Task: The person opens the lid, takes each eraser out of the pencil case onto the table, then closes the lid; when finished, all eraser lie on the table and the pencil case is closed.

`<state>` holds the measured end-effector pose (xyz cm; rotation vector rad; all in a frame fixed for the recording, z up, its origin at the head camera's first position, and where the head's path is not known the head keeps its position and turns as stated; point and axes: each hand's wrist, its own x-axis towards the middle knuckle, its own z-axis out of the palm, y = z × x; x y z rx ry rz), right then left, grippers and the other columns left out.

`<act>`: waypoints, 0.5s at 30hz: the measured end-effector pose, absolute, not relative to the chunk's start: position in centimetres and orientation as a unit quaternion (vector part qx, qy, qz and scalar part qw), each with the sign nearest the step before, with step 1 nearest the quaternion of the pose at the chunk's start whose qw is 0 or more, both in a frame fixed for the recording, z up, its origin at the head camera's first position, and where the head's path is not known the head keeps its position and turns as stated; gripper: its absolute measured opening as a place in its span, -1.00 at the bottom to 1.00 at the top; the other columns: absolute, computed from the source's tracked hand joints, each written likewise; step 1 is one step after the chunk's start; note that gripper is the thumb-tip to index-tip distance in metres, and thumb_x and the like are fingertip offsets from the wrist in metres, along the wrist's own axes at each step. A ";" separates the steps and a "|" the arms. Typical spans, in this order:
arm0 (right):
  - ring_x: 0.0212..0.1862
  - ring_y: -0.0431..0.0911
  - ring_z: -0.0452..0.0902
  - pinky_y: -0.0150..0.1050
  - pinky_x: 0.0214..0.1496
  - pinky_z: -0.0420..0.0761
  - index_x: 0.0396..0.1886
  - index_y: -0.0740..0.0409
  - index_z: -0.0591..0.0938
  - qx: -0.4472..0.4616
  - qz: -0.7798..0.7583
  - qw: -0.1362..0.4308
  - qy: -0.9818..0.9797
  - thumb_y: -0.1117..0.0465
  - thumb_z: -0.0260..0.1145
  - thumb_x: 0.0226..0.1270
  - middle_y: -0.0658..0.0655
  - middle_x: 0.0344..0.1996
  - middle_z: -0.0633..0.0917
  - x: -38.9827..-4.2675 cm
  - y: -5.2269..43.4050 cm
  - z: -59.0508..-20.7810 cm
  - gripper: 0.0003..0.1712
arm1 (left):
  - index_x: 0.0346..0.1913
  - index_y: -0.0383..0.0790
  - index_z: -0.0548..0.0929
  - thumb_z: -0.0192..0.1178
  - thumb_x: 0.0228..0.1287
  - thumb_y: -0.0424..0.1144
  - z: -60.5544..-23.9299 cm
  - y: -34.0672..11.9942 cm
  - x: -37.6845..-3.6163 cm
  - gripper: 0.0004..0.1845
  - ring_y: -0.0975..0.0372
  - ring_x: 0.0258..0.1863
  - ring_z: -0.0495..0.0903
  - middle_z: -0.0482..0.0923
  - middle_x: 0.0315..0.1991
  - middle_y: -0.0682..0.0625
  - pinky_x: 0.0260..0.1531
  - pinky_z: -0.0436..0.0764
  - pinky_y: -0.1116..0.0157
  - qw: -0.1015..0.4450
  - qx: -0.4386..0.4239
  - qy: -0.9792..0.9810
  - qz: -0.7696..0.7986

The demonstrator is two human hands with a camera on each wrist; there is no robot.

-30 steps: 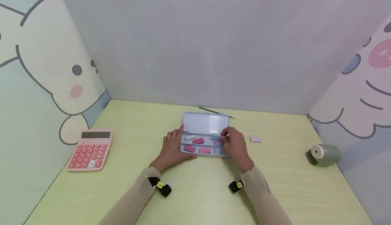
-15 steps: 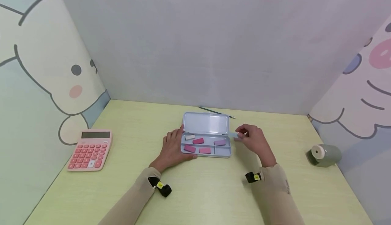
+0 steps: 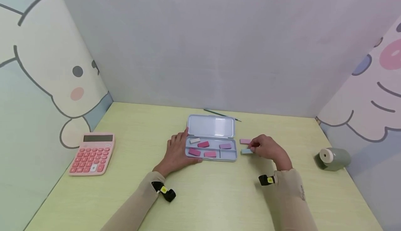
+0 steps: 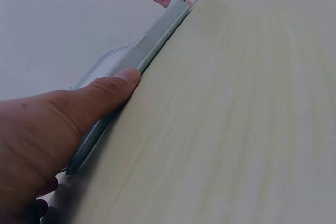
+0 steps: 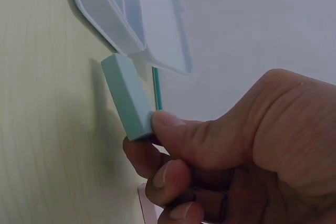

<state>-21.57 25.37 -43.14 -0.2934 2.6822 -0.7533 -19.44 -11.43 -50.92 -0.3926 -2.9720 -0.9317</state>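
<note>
At the frame's left lies a pink calculator (image 3: 91, 155); left of centre, my left hand (image 3: 176, 151) rests against the flat case (image 3: 228, 155), fingers straight, thumb along its front edge; five small blocks (image 3: 203, 144) lie inside, mid-frame; right of centre, my right hand (image 3: 267, 147) pinches a pale blue block (image 3: 246, 151) between thumb and finger, just beside a pinkish block (image 3: 244, 141)

Case (image 3: 211, 126): glossy (metal-looking) | mint block (image 5: 127, 98): matt, smooth | tabletop (image 3: 200, 196): wood-grained
</note>
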 end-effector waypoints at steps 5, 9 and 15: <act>-0.27 -0.06 0.50 -0.23 -0.22 0.48 -0.12 0.31 0.80 -0.091 -0.253 0.171 0.948 0.31 0.33 0.49 0.14 -0.30 0.73 -21.8 25.2 -43.5 -0.83 | 0.78 -0.16 -0.08 0.59 -0.01 0.34 -51.0 -11.4 -19.6 0.46 -0.19 0.49 0.23 0.32 0.55 -0.27 0.40 0.28 -0.19 -0.001 -0.124 -0.947 -0.295; -0.29 -0.08 0.50 -0.24 -0.23 0.48 -0.11 0.28 0.81 -0.079 -0.254 0.178 0.948 0.29 0.34 0.49 0.10 -0.34 0.71 -21.8 25.3 -43.7 -0.82 | 0.77 -0.17 -0.07 0.59 -0.02 0.34 -51.0 -11.4 -19.6 0.46 -0.19 0.48 0.24 0.33 0.54 -0.27 0.39 0.29 -0.20 0.002 -0.126 -0.947 -0.295; -0.30 -0.06 0.51 -0.23 -0.24 0.49 -0.13 0.27 0.81 -0.079 -0.253 0.176 0.948 0.27 0.37 0.49 0.12 -0.35 0.70 -21.8 25.4 -43.7 -0.83 | 0.77 -0.19 -0.06 0.59 -0.02 0.34 -51.1 -11.4 -19.5 0.46 -0.20 0.48 0.24 0.34 0.53 -0.28 0.37 0.31 -0.20 0.009 -0.128 -0.948 -0.292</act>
